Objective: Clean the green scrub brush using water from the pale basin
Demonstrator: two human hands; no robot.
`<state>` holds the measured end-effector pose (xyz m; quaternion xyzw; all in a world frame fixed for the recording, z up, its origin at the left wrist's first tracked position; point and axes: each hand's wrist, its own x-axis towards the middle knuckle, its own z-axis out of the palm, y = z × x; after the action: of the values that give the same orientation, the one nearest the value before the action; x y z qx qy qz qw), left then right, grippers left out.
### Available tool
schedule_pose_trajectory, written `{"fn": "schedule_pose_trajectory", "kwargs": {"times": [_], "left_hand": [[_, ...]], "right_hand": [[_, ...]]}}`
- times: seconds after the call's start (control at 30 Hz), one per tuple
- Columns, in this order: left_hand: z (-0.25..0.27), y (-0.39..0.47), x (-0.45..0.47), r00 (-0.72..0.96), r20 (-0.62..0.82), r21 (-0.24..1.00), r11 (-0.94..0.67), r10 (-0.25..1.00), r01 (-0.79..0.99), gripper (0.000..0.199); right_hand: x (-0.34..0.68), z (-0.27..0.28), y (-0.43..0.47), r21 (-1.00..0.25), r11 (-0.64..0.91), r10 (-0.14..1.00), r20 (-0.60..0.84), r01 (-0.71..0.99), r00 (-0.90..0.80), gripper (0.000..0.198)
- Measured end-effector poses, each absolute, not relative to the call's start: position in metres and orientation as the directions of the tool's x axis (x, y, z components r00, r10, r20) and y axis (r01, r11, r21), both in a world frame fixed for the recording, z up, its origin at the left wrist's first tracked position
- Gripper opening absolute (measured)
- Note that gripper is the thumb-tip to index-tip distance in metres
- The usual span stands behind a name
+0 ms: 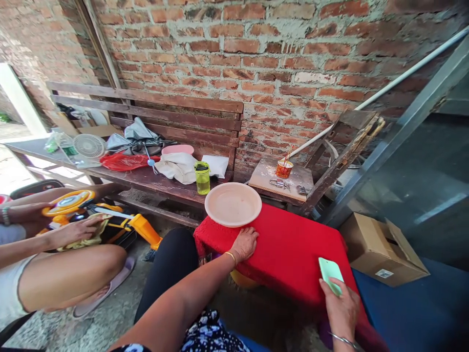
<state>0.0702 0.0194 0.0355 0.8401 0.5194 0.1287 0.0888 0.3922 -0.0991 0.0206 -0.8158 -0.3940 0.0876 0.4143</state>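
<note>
My left hand lies on the edge of a red cloth that covers a low table, its fingers resting flat and pointing towards a pale pink basin. The basin stands on the cloth's far left corner, just beyond my fingertips. At the right side of the table, my right hand grips a mint-green flat object with rounded corners and a small hole near its top. My thumb and fingers close on its lower part; its exact kind is unclear.
A wooden bench carries a green bottle, white cloth, a red bag and a small fan. A paper cup and locks sit on a board behind. A cardboard box stands right. Another person's hands hold a cloth and yellow-black item.
</note>
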Motion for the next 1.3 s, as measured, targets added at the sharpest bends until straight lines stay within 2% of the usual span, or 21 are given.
{"fn": "schedule_pose_trajectory", "kwargs": {"times": [0.07,0.17,0.23,0.3,0.37,0.53,0.63,0.7,0.8,0.9,1.0,1.07,1.2,1.3], "left_hand": [[0.036,0.019,0.07,0.428,0.125,0.284,-0.446,0.895,0.849,0.027],[0.036,0.019,0.07,0.428,0.122,0.286,-0.445,0.895,0.849,0.027],[0.036,0.019,0.07,0.425,0.12,0.288,-0.441,0.897,0.85,0.028],[0.035,0.019,0.07,0.421,0.115,0.286,-0.436,0.9,0.853,0.028],[0.036,0.019,0.07,0.42,0.111,0.279,-0.434,0.901,0.857,0.028],[0.035,0.019,0.07,0.424,0.116,0.27,-0.44,0.898,0.857,0.027],[0.035,0.019,0.071,0.424,0.12,0.266,-0.441,0.897,0.857,0.026],[0.035,0.019,0.071,0.424,0.122,0.264,-0.441,0.898,0.858,0.026],[0.036,0.019,0.071,0.425,0.119,0.261,-0.441,0.897,0.859,0.026],[0.037,0.019,0.07,0.426,0.115,0.264,-0.441,0.897,0.858,0.026],[0.037,0.019,0.07,0.43,0.113,0.269,-0.444,0.896,0.855,0.027],[0.037,0.018,0.07,0.429,0.116,0.268,-0.444,0.896,0.855,0.027],[0.037,0.018,0.07,0.427,0.115,0.261,-0.442,0.897,0.858,0.027],[0.038,0.018,0.07,0.428,0.109,0.263,-0.442,0.897,0.858,0.026]], "right_hand": [[0.374,0.022,-0.096,-0.788,-0.229,0.787,0.195,0.572,0.585,0.051],[0.333,0.023,-0.089,-0.813,0.013,0.915,0.244,0.582,0.32,0.042],[0.309,0.021,-0.083,-0.797,0.144,0.952,0.273,0.587,0.138,0.032],[0.297,0.018,-0.077,-0.77,0.208,0.957,0.288,0.604,0.039,0.027],[0.298,0.014,-0.073,-0.75,0.188,0.954,0.294,0.634,0.064,0.029],[0.335,0.007,-0.073,-0.696,-0.016,0.851,0.368,0.718,0.375,0.051],[0.357,0.008,-0.077,-0.649,-0.115,0.783,0.407,0.752,0.471,0.051],[0.36,0.009,-0.079,-0.679,-0.139,0.778,0.376,0.721,0.504,0.05],[0.341,0.01,-0.076,-0.773,-0.079,0.825,0.304,0.629,0.477,0.05],[0.309,0.009,-0.072,-0.784,0.092,0.924,0.297,0.614,0.242,0.04],[0.287,0.008,-0.07,-0.744,0.206,0.954,0.297,0.636,0.039,0.027],[0.287,0.006,-0.069,-0.722,0.194,0.949,0.309,0.664,0.059,0.027],[0.302,0.002,-0.066,-0.689,0.095,0.896,0.374,0.718,0.24,0.041],[0.311,0.0,-0.065,-0.66,0.043,0.854,0.414,0.75,0.316,0.047]]}}
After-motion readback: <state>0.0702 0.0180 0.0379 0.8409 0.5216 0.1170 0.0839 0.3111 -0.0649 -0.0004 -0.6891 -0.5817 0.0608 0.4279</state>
